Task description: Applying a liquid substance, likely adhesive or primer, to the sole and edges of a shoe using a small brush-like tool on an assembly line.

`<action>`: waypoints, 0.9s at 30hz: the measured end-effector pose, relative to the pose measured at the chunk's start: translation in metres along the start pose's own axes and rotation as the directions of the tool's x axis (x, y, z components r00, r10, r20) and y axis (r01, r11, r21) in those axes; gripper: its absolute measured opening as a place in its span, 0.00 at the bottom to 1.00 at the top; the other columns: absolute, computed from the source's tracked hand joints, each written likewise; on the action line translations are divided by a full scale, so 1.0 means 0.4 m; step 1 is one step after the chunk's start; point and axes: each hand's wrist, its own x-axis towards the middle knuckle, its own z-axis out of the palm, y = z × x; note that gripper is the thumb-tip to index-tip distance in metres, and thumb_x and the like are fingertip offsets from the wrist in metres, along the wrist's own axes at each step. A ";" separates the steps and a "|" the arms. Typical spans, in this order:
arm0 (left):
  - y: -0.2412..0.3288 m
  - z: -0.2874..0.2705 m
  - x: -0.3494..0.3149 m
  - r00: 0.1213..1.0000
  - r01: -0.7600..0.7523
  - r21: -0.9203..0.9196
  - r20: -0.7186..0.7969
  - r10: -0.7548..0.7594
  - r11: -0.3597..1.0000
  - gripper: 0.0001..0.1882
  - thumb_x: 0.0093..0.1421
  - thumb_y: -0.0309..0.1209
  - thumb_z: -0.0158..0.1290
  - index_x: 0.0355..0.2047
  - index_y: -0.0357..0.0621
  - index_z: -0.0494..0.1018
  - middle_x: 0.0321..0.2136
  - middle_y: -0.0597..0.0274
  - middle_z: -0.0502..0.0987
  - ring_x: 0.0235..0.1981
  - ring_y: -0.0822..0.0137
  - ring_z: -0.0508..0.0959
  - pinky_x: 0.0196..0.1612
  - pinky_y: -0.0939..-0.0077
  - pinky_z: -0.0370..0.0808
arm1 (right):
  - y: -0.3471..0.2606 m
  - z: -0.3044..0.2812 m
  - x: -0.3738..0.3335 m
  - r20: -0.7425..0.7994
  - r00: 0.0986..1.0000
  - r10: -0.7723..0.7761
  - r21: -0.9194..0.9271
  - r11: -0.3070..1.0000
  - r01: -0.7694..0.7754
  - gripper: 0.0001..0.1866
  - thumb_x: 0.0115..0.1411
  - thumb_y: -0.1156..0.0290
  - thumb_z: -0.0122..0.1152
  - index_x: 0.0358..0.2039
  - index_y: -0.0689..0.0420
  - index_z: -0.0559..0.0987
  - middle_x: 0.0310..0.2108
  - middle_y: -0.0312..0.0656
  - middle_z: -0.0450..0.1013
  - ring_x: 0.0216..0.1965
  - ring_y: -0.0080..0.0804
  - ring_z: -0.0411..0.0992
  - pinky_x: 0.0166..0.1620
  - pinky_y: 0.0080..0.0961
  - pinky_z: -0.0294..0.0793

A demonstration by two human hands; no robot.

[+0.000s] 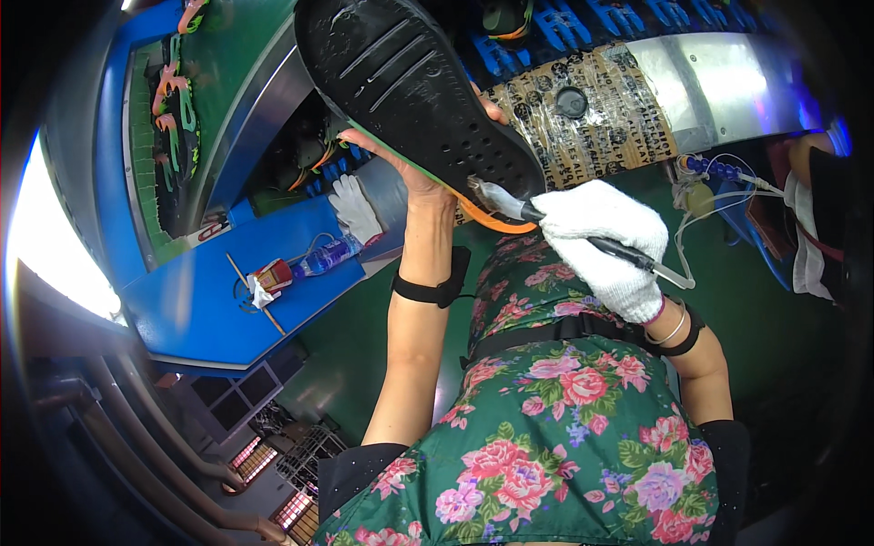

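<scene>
My bare left hand (405, 168) grips a shoe (410, 82) from beneath, with fingertips showing at its far right edge. The shoe's black underside faces me, marked by long slots and a patch of small holes. Green and orange trim shows along its rim. In a white knitted glove, my right hand (605, 246) is closed around a thin black-handled brush (496, 197). Its pale, wrapped head lies against the near end of the underside, by the orange edge. A clear tube (674, 273) runs from the back of the handle.
Behind the shoe is a metal ledge (719, 91) partly covered with printed tape, with blue racks (619, 18) beyond. On the left, a blue table (200, 300) carries a bottle (328, 257), a white glove (353, 207) and a small red box (270, 276). Coloured shoe parts (168, 100) lie on a green conveyor.
</scene>
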 end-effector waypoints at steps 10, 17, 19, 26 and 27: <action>-0.003 0.001 -0.010 0.991 0.060 0.047 0.119 -0.065 0.997 0.69 0.38 0.90 0.42 0.57 0.34 0.70 0.45 0.48 0.77 0.40 0.50 0.80 0.48 0.50 0.76 | 0.037 0.003 -0.014 0.169 0.985 -0.019 0.208 0.978 -0.017 0.08 0.50 0.83 0.73 0.32 0.59 0.87 0.35 0.46 0.85 0.37 0.36 0.83 0.42 0.30 0.82; -0.008 0.001 -0.017 0.975 0.077 -0.003 0.210 -0.075 0.997 0.68 0.39 0.88 0.45 0.56 0.32 0.70 0.46 0.47 0.77 0.41 0.50 0.81 0.49 0.49 0.77 | 0.008 -0.004 -0.026 0.151 0.975 -0.165 -0.084 0.980 0.179 0.11 0.49 0.82 0.73 0.35 0.57 0.87 0.38 0.44 0.85 0.36 0.38 0.83 0.39 0.31 0.81; -0.002 0.003 -0.014 0.973 0.111 -0.009 0.206 -0.106 0.994 0.68 0.38 0.88 0.47 0.56 0.32 0.70 0.45 0.48 0.77 0.40 0.50 0.82 0.48 0.48 0.78 | 0.025 0.002 -0.035 0.233 0.943 -0.238 -0.079 0.962 0.263 0.15 0.50 0.79 0.72 0.41 0.54 0.87 0.40 0.42 0.85 0.36 0.39 0.82 0.41 0.31 0.82; 0.023 0.038 0.006 0.938 0.203 0.057 0.276 -0.211 0.978 0.68 0.43 0.88 0.40 0.63 0.36 0.67 0.49 0.43 0.78 0.40 0.46 0.84 0.42 0.46 0.83 | 0.009 -0.032 -0.008 0.282 0.945 -0.165 0.112 0.984 0.139 0.13 0.51 0.80 0.71 0.39 0.54 0.87 0.39 0.42 0.84 0.39 0.39 0.82 0.41 0.31 0.82; 0.023 0.042 0.009 0.941 0.228 0.041 0.247 -0.231 0.973 0.68 0.43 0.88 0.39 0.64 0.37 0.67 0.48 0.42 0.78 0.39 0.45 0.84 0.42 0.46 0.83 | 0.015 -0.026 -0.008 0.311 0.915 -0.258 0.004 0.963 0.271 0.14 0.52 0.80 0.71 0.40 0.55 0.87 0.40 0.42 0.84 0.39 0.39 0.82 0.41 0.31 0.82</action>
